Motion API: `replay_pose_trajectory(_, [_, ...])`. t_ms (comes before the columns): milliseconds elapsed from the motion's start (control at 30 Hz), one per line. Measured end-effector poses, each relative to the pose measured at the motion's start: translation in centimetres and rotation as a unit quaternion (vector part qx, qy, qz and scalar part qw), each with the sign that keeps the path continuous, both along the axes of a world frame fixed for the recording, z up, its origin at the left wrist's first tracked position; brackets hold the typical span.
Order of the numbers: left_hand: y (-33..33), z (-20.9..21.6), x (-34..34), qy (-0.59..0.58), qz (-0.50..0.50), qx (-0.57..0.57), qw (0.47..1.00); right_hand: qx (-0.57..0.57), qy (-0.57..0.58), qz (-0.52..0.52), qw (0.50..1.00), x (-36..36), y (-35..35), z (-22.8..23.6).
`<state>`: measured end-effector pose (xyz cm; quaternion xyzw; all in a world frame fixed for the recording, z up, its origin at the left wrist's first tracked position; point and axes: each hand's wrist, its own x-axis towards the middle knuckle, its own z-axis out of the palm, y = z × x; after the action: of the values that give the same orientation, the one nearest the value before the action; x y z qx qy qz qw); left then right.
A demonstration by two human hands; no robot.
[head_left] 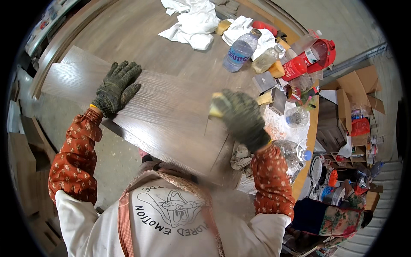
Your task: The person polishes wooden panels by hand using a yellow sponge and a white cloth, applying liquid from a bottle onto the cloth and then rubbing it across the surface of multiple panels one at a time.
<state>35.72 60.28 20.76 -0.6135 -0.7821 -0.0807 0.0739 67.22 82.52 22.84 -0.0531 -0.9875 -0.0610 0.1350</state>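
Note:
My left hand (116,88), in a dark green knitted glove, lies flat with fingers stretched on a grey-brown wood-grain board (171,96). My right hand (243,119), gloved alike and smeared by motion, is over the board's right end. Its fingers are closed on a yellow sponge-like block (215,112), only partly visible. Under this board other wood-grain panels (143,128) show, their near edges facing me. Beside my right wrist lies a crumpled grey rag (241,156).
White cloths (195,23) lie on the table's far side. Several bottles, including a clear one with a blue label (241,51), crowd the right side near grey blocks (264,81). A clear jug (290,153) stands by my right forearm. Cardboard boxes (357,88) are beyond the table's right edge.

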Motion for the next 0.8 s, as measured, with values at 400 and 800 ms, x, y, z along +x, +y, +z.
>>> replay_pose_trajectory(400, [0.0, 0.0, -0.1, -0.007, -0.005, 0.001, 1.000, -0.028, 0.033, -0.088, 0.995, -0.4, 1.9, -0.2])
replay_pose_trajectory(800, [0.0, -0.1, 0.1, -0.005, -0.009, 0.010, 1.000, -0.063, 0.021, 0.036, 0.997, 1.7, -2.5, 1.9])
